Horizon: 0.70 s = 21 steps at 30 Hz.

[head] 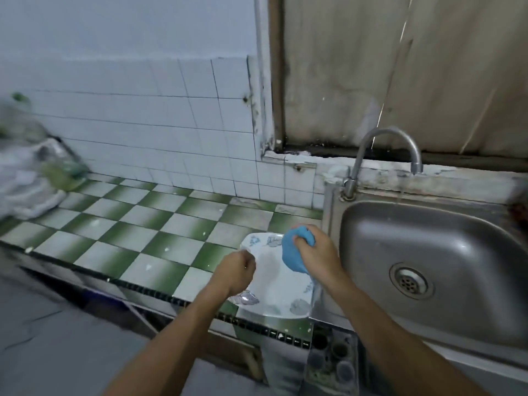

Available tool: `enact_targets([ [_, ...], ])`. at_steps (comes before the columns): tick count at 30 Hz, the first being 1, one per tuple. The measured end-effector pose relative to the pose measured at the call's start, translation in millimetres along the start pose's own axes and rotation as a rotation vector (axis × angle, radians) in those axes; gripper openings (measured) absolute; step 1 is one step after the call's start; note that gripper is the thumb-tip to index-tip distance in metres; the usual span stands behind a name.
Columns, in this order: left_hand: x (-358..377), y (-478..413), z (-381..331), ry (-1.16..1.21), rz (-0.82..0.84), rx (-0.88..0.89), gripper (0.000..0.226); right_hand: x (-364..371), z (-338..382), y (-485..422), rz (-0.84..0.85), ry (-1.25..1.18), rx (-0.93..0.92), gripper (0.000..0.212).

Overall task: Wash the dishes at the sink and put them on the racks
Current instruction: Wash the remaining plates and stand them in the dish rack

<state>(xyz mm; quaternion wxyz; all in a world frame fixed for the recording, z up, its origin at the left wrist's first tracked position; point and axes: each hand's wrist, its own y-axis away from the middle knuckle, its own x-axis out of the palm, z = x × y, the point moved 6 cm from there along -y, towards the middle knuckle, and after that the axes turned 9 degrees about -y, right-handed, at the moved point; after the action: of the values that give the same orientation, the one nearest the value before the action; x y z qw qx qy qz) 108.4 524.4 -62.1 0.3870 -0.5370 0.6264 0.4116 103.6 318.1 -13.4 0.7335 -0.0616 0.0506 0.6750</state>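
Note:
A white square plate (275,284) with blue-grey flower prints is held over the front edge of the tiled counter, just left of the sink. My left hand (235,271) grips the plate's left rim. My right hand (315,254) is closed on a blue cloth (291,252) and presses it on the plate's upper right part. The steel sink (434,244) lies to the right, with its drain (410,281) uncovered. A thin stream of water falls from the curved tap (385,150) into the basin.
The counter (137,232) has green and white checkered tiles. At the far left stands a blurred dish rack (43,170) with pale items and a green object. White wall tiles rise behind. A closed window panel is above the sink.

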Motion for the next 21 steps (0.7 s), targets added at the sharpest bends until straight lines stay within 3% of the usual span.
enact_targets([
  [5, 28.4, -9.5, 49.1, 0.034, -0.011, -0.182, 0.032, 27.6, -23.1, -19.8, 0.049, 0.091, 0.091, 0.021],
  [13, 81.6, -31.6, 86.9, -0.035, 0.159, -0.470, 0.049, 47.2, -57.8, -51.8, 0.086, 0.141, 0.170, 0.020],
  [21, 94.3, -57.9, 129.5, 0.059, 0.248, -0.464, 0.048, 48.9, -79.6, -62.7, -0.059, 0.092, 0.238, 0.018],
])
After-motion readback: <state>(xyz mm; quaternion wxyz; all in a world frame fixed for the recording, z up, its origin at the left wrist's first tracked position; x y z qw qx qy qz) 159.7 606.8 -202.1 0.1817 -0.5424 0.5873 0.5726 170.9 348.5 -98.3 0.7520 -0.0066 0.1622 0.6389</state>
